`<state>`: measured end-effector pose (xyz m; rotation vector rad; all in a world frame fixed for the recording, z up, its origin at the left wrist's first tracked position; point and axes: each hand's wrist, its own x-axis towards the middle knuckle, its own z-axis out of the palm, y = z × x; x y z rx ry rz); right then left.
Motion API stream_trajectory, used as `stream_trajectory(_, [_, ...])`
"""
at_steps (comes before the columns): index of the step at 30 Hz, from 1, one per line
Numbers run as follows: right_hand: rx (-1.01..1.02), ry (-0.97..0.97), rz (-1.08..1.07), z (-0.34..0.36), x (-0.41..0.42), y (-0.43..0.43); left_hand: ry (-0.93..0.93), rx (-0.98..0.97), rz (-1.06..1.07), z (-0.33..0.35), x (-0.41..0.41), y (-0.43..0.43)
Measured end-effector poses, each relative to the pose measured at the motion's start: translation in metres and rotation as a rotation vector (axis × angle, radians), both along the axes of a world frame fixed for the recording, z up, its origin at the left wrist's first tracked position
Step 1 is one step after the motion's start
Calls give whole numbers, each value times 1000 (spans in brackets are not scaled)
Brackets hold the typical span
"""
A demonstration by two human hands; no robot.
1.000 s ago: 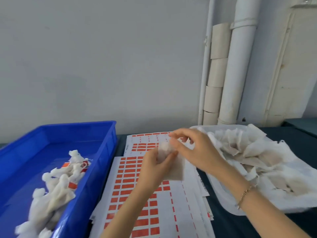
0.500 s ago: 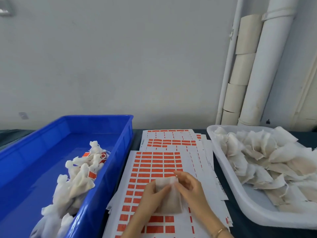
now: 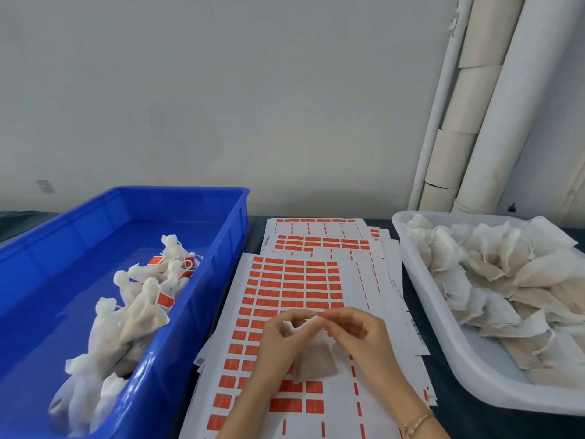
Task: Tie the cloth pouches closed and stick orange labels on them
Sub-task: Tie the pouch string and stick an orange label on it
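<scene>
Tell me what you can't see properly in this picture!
Head view:
- Pouch mouth: covered by fingers of the left hand and right hand, so tied or not is unclear.
- Orange labels: print too small to read.
- White tray: cut off by the right edge.
- Blue bin: cut off at left and bottom.

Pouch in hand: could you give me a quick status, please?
Left grip and right grip both pinching pouch top. Not tied, no label showing. Nothing in the way.

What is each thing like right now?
Held pouch: untied, no label.
Left hand: grips the held pouch.
Right hand: pinches its top edge.
Blue bin pouches: tied, some showing orange labels.
White tray pouches: untied, unlabelled.
Label sheet: partly used.
</scene>
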<state>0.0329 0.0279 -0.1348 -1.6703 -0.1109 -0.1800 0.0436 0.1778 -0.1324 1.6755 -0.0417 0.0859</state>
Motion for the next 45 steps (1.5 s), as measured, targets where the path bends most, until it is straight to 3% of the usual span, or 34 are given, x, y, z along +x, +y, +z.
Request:
stream_trajectory(8, [-16,-62,-82,-3,-6,1,-72,51,-53,0,-6,2])
stream_trajectory(20, [-216,-257,-317,-1,-11,2,-25,139,-83,-2,-7,1])
stream_trajectory(25, [-219,-297,-397,-1,-9,-1,-25,80,-72,1,-11,0])
stream_trajectory(41, [-220,-290,-649,6,-6,-6,-102,13,-168,1,-13,0])
stream_trajectory(45, [-249,-246,-648,4,-6,-7,-91,72,-198,-1,-12,0])
